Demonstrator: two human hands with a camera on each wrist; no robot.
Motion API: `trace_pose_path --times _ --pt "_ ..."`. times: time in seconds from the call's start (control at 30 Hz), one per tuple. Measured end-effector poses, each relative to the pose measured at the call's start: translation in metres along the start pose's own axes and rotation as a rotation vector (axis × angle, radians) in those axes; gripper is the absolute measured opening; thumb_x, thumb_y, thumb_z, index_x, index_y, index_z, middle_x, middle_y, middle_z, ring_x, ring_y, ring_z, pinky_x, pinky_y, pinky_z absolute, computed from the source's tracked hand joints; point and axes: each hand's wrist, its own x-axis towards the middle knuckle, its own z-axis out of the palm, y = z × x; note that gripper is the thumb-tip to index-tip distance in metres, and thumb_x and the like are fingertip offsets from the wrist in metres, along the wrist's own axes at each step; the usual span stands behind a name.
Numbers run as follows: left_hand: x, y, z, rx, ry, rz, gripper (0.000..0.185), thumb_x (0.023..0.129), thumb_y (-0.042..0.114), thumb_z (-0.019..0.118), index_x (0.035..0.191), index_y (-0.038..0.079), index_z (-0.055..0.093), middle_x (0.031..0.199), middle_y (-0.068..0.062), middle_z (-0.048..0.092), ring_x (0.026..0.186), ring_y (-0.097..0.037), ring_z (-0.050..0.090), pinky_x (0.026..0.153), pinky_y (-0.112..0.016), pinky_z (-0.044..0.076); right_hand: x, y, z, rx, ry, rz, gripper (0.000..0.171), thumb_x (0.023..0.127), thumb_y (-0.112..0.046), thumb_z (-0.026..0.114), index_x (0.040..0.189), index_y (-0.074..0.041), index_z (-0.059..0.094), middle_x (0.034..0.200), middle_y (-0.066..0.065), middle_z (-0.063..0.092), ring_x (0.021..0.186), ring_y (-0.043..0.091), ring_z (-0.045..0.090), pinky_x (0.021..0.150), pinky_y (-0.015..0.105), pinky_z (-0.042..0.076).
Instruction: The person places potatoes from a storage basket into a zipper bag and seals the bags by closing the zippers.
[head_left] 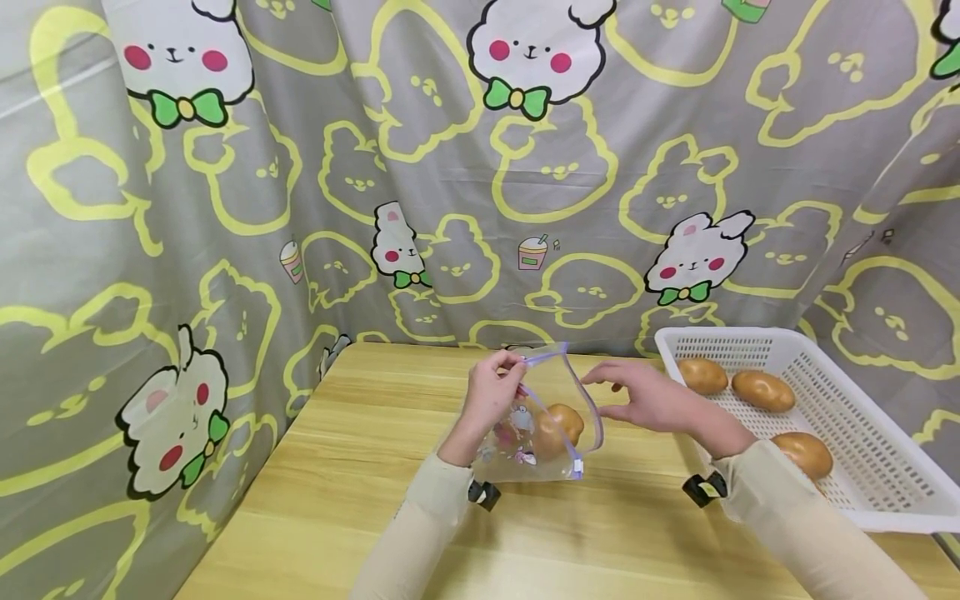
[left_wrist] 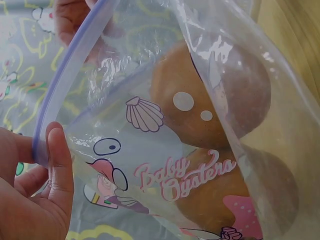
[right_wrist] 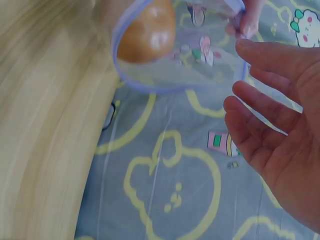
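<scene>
A clear zip bag (head_left: 551, 450) with a purple zip edge and printed cartoons stands with its mouth spread, facing right. My left hand (head_left: 495, 387) pinches the bag's edge at the upper left, thumb against the zip strip in the left wrist view. Inside the bag is a potato (head_left: 562, 425); through the film in the left wrist view a second potato (left_wrist: 215, 195) shows below the first. My right hand (head_left: 641, 396) is beside the bag's mouth with fingers spread and nothing in the palm (right_wrist: 295, 145). Whether its fingertips touch the film I cannot tell.
At the right stands a white slotted plastic basket (head_left: 885, 400). In it lie several potatoes, one near the far left corner (head_left: 703, 377), one beside it (head_left: 763, 391) and one nearer my right sleeve (head_left: 804, 454). A patterned curtain (head_left: 450, 183) hangs behind the wooden table (head_left: 322, 500).
</scene>
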Motion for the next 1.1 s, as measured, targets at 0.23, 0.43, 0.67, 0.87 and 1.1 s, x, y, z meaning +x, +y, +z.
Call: trace_pose_path --times 0.23,0.43,0.67,0.87,1.1 --pt "0.013 -0.032 0.002 -0.017 0.007 -0.017 0.014 0.094 0.006 0.058 0.097 -0.005 0.065 0.089 -0.023 0.061 0.063 -0.038 0.064 0.057 -0.047 0.057 -0.018 0.024 -0.018 -0.014 0.03 0.109 0.039 0.078 -0.01 0.077 0.116 -0.007 0.064 0.105 -0.001 0.063 0.09 0.015 0.058 0.073 0.036 0.054" --pt "0.014 -0.034 0.0 -0.008 0.024 0.001 0.012 0.093 0.009 0.059 0.095 -0.002 0.066 0.085 -0.016 0.061 0.055 -0.022 0.063 0.053 -0.038 0.058 -0.038 0.055 -0.041 -0.033 0.056 0.212 0.036 0.079 -0.007 0.076 0.113 -0.004 0.065 0.104 0.004 0.063 0.09 0.019 0.057 0.073 0.038 0.052" --pt "0.013 -0.034 -0.002 -0.002 0.027 -0.011 0.011 0.093 0.008 0.059 0.093 0.0 0.066 0.082 -0.012 0.06 0.051 -0.012 0.059 0.052 -0.036 0.057 -0.065 0.095 -0.053 0.007 0.078 0.335 0.035 0.083 -0.006 0.071 0.117 -0.001 0.063 0.108 0.012 0.064 0.095 0.024 0.056 0.075 0.039 0.051" --pt "0.014 -0.034 -0.003 -0.008 0.023 -0.013 0.012 0.093 0.008 0.059 0.094 -0.001 0.066 0.084 -0.017 0.061 0.051 -0.014 0.06 0.052 -0.036 0.057 -0.09 0.133 -0.056 -0.048 0.076 0.38 0.042 0.081 -0.013 0.075 0.116 0.006 0.061 0.11 0.023 0.063 0.096 0.037 0.058 0.08 0.052 0.049" --pt "0.015 -0.031 -0.005 -0.027 -0.007 -0.027 0.015 0.094 0.009 0.059 0.098 -0.004 0.065 0.09 -0.023 0.061 0.056 -0.026 0.063 0.058 -0.048 0.057 -0.124 0.175 -0.055 -0.062 0.059 0.467 0.045 0.079 -0.01 0.075 0.113 0.013 0.058 0.109 0.033 0.059 0.093 0.047 0.057 0.078 0.056 0.048"
